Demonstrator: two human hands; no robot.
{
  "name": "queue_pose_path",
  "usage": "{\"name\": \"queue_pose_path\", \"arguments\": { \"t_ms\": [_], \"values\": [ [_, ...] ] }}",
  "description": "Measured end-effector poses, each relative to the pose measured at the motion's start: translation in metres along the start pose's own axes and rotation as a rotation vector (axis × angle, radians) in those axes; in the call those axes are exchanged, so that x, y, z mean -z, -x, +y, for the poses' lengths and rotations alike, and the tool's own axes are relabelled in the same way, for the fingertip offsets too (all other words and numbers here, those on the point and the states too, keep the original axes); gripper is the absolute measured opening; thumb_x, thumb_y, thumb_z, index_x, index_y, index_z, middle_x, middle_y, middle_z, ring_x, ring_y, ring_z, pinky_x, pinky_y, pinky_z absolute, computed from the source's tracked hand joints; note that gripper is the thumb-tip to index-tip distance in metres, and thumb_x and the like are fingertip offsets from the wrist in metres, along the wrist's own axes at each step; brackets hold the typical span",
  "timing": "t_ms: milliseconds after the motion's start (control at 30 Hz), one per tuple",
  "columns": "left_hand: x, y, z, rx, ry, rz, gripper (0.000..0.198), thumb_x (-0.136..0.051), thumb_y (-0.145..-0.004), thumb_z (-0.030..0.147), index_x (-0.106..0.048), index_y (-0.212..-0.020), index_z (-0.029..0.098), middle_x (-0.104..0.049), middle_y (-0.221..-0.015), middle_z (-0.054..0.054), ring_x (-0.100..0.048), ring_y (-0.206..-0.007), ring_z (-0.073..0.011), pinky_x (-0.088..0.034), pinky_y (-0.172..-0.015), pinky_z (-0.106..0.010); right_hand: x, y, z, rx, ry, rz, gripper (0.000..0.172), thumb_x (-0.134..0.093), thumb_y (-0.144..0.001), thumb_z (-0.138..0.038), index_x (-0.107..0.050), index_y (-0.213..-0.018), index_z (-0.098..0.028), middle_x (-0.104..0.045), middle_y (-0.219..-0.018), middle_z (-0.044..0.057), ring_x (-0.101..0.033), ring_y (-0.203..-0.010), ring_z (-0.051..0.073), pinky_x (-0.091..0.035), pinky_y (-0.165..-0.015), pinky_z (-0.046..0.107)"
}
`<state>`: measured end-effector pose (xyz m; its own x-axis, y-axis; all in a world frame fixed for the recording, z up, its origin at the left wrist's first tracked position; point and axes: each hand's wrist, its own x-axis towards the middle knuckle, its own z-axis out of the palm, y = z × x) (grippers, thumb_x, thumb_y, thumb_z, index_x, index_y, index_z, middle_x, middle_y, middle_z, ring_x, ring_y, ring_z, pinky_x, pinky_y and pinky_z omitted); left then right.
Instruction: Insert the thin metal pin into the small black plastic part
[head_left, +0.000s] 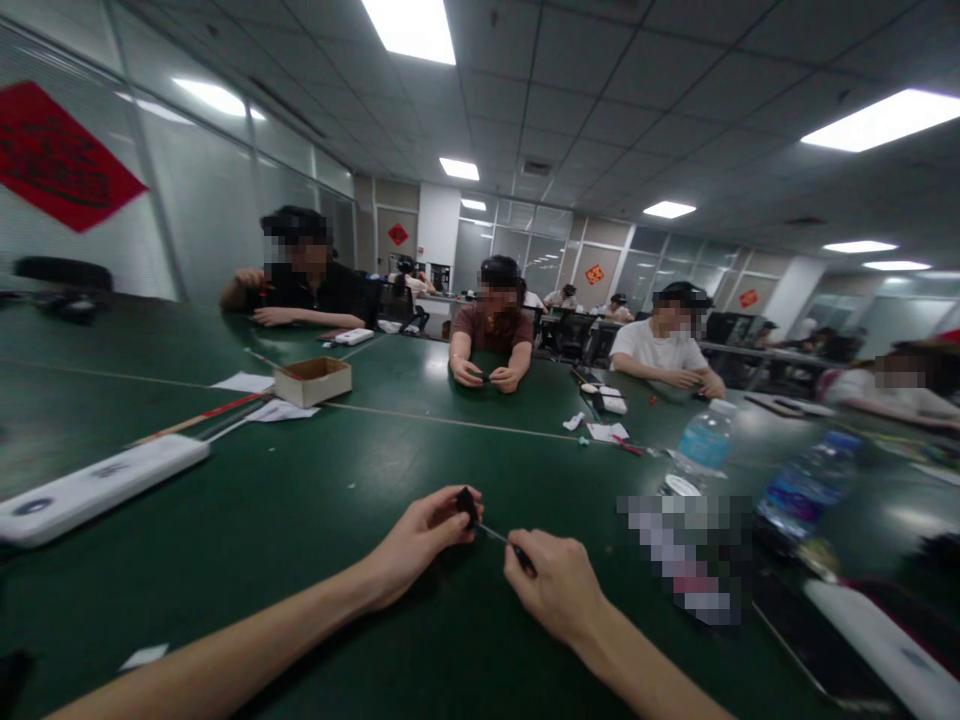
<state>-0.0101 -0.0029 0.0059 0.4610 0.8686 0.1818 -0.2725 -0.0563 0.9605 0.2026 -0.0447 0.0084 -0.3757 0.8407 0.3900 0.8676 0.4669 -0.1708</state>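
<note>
My left hand (416, 545) pinches a small black object (467, 507) between thumb and fingers, low over the green table (247, 540). My right hand (555, 590) is close by on the right and grips the dark end of a thin metal rod (499, 535). The rod's tip reaches the black object and appears to touch it. The hands are not touching each other. Fingers hide part of the object, so its exact shape cannot be seen.
A white power strip (97, 490) lies to my left, and a cardboard box (313, 382) stands farther along. Two plastic water bottles (810, 485) stand to my right beside a phone (810, 640). Several people sit across the table, working with their hands.
</note>
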Motion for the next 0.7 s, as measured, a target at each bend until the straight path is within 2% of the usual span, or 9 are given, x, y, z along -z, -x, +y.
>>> {"name": "queue_pose_path", "arguments": {
  "t_ms": [267,433,700],
  "values": [
    [-0.0032,0.0017,0.0064,-0.033,-0.160,-0.003,0.032,-0.059,-0.082,0.026,-0.059,-0.114,0.018,-0.063,-0.103,-0.006,-0.055,-0.101,-0.0212,-0.040,-0.093,-0.035,0.0003,0.0018,-0.0004,0.020,0.052,0.006,0.022,-0.040,-0.092,-0.029,-0.061,-0.092,-0.023,-0.059,-0.072,0.000,-0.053,-0.060,0.012,-0.031,-0.057,0.023],
    [-0.0027,0.0010,0.0039,0.016,-0.117,0.006,0.037,-0.058,-0.083,0.030,-0.058,-0.118,0.017,-0.063,-0.105,-0.009,-0.056,-0.098,-0.0219,-0.044,-0.087,-0.035,0.0003,0.0031,0.0012,0.015,-0.008,0.010,0.020,-0.042,-0.091,-0.029,-0.060,-0.091,-0.022,-0.060,-0.073,-0.001,-0.055,-0.061,0.011,-0.033,-0.060,0.022],
    [-0.0056,0.0018,0.0059,0.028,-0.116,0.015,0.033,-0.061,-0.081,0.033,-0.061,-0.110,0.016,-0.064,-0.101,-0.009,-0.058,-0.089,-0.0206,-0.045,-0.079,-0.033,0.0043,0.0040,0.0011,0.020,-0.064,0.006,0.023,-0.039,-0.094,-0.031,-0.059,-0.091,-0.021,-0.061,-0.073,0.000,-0.056,-0.063,0.012,-0.035,-0.061,0.023]
  ]
}}
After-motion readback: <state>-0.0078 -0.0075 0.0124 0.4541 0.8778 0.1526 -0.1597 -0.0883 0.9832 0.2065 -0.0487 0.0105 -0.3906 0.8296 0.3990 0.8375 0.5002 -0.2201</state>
